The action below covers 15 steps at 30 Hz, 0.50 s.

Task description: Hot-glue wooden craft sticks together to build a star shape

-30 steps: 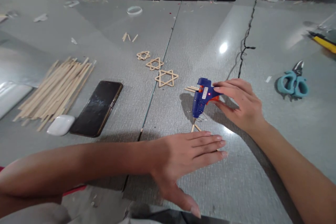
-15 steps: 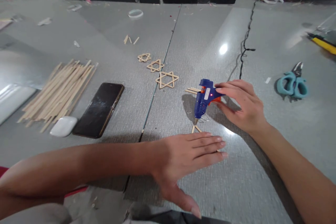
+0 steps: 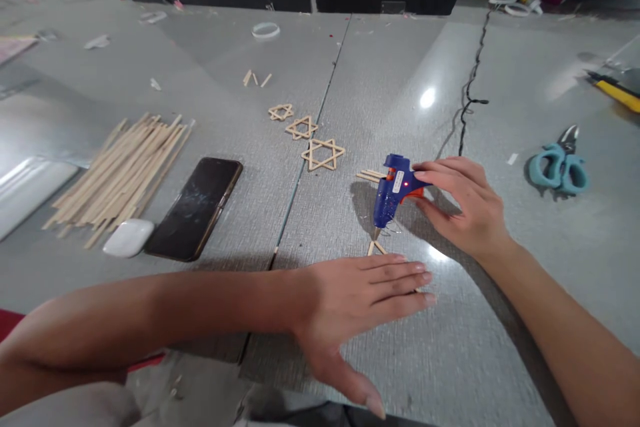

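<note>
My left hand [image 3: 355, 300] lies flat, palm down, fingers stretched to the right, over small wooden sticks [image 3: 379, 248] whose joined tips show above the fingers. In my right hand [image 3: 463, 203] is a blue glue gun [image 3: 389, 197] with an orange trigger and a lit red light. Its nozzle points down at the point where the two stick tips meet. Behind the gun lie a few loose short sticks [image 3: 369, 176]. Three wooden six-pointed stars, small [image 3: 281, 112], medium [image 3: 301, 127] and large [image 3: 323, 155], lie in a row further back. Most of the sticks under my left hand are hidden.
At the left are a stack of long sticks [image 3: 120, 170], a black phone [image 3: 196, 209] and a white case [image 3: 129, 238]. Teal-handled cutters [image 3: 559, 167] and a yellow knife [image 3: 617, 91] lie right. A black cable [image 3: 470, 90] runs behind my right hand.
The view has shifted slightly, moving the table items a little to the right in the picture. Both hands and the glue gun keep nearly the same pose over the sticks.
</note>
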Tool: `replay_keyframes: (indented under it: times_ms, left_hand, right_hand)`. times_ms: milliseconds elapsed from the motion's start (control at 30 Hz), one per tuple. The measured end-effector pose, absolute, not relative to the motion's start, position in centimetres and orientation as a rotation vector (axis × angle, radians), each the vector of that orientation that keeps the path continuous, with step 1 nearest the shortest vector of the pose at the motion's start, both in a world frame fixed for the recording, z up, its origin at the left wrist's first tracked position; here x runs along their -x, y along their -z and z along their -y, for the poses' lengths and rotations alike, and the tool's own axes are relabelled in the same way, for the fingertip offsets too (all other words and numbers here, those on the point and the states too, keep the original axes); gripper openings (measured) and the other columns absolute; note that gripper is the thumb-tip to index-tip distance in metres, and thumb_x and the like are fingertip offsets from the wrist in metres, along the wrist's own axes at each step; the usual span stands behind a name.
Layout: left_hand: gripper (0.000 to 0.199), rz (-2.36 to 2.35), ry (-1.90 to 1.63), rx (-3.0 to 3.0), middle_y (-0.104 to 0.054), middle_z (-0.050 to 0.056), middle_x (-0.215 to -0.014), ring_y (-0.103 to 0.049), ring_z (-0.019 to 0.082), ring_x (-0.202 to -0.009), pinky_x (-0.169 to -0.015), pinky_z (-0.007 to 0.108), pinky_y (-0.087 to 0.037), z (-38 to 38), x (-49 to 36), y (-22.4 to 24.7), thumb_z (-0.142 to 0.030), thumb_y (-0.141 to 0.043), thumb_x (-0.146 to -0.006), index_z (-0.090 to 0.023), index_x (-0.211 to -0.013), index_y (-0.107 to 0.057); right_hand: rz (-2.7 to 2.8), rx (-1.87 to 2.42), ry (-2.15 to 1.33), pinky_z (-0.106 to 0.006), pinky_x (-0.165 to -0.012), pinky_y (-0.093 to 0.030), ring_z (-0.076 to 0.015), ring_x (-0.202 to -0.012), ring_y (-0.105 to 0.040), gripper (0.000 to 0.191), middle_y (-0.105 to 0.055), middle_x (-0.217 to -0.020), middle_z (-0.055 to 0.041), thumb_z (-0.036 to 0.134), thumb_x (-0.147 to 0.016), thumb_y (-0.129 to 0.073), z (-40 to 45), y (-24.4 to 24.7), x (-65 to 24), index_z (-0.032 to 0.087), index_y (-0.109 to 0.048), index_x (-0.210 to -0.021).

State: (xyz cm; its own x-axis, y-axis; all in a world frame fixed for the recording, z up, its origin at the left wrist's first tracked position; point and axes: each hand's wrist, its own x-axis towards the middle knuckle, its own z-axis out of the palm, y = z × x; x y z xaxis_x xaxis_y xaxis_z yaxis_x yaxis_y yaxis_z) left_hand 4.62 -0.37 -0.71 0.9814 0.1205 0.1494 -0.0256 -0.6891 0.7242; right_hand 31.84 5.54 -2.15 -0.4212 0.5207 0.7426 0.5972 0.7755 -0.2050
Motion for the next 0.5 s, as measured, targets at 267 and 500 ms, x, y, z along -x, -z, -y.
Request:
replay_keyframes:
  times_ms: [267,500]
  left_hand:
    - [0.105,-0.079,-0.217,-2.299,-0.025,0.025,-0.178,-0.019,0.035,-0.169,-0.14,0.052,-0.014,0.36,-4.71,0.66,-0.072,-0.053,-0.1,0.004,-0.169,-0.033]
    - [0.104,-0.092,-0.251,-2.292,-0.027,0.025,-0.178,-0.023,0.037,-0.168,-0.14,0.054,-0.016,0.55,-4.73,0.78,-0.071,-0.055,-0.099,0.003,-0.168,-0.034]
  right_hand:
    - [2.101,0.831,0.086,-0.052,-0.105,-0.057,-0.0296,-0.117,-0.074,0.049,-0.078,-0.13,-0.0051,0.011,-0.099,-0.074,-5.53,2.12,-31.82,0.033,-0.065,-0.142]
    - [2.105,0.821,0.08,-0.052,-0.105,-0.058,-0.0301,-0.117,-0.074,0.047,-0.078,-0.13,-0.0057,0.011,-0.1,-0.074,-5.5,2.06,-31.8,0.032,-0.065,-0.141]
